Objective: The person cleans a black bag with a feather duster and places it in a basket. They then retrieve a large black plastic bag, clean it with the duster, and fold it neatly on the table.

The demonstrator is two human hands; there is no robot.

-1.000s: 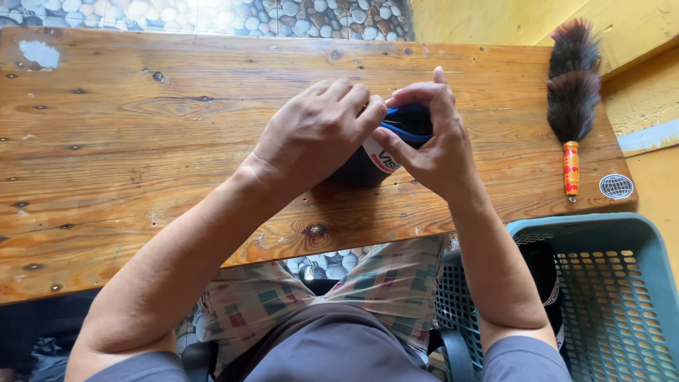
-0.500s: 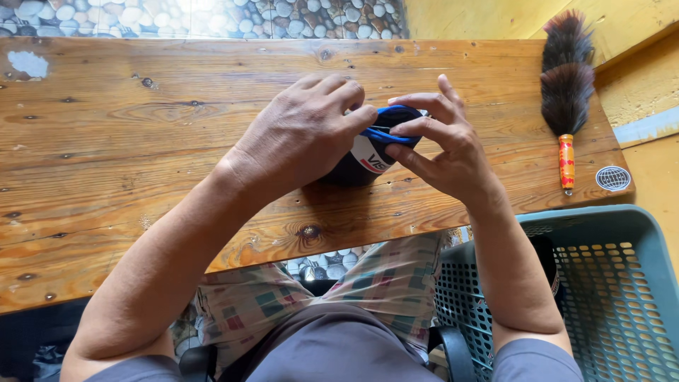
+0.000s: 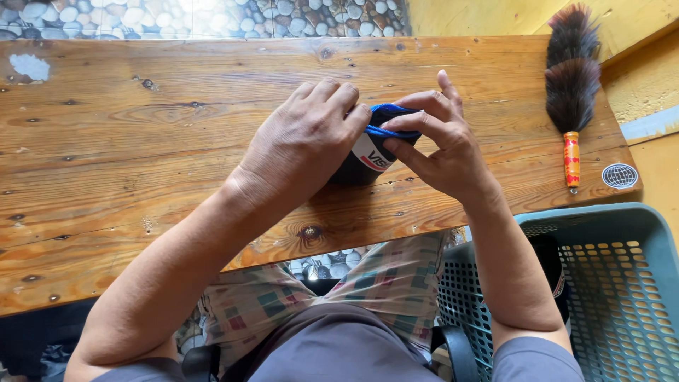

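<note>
**2 hands closed on a small dark pouch at the middle of the table**

The left hand [image 3: 308, 141] lies palm-down over a small dark fabric pouch [image 3: 368, 159], covering most of its near-left side, with its fingers curled onto the pouch's upper edge. The right hand [image 3: 435, 145] meets it from the other side: thumb and fingertips pinch the blue trim [image 3: 392, 120] that runs along the pouch's top. Both grips are closed on the pouch, and the 2 hands nearly touch over it. Only a wedge of the pouch shows between them, dark with a white patch bearing red and dark marks.

The pouch rests on the wooden table [image 3: 141, 163], directly under the grip.

Well to the right of the grip, a feather duster [image 3: 569, 78] lies on the table, dark plume pointing away and orange handle [image 3: 571, 159] pointing toward the person. Just right of the handle's end sits a round sticker [image 3: 620, 176] at the table's corner.

Below and right of the grip, off the table's near edge, stands a teal plastic basket [image 3: 622, 283] with a perforated wall; the right forearm crosses its rim. Below the grip, under the table edge, are the person's checked shorts [image 3: 382, 290]. Beyond the grip, past the far edge, is a pebble-patterned floor [image 3: 212, 18].
</note>
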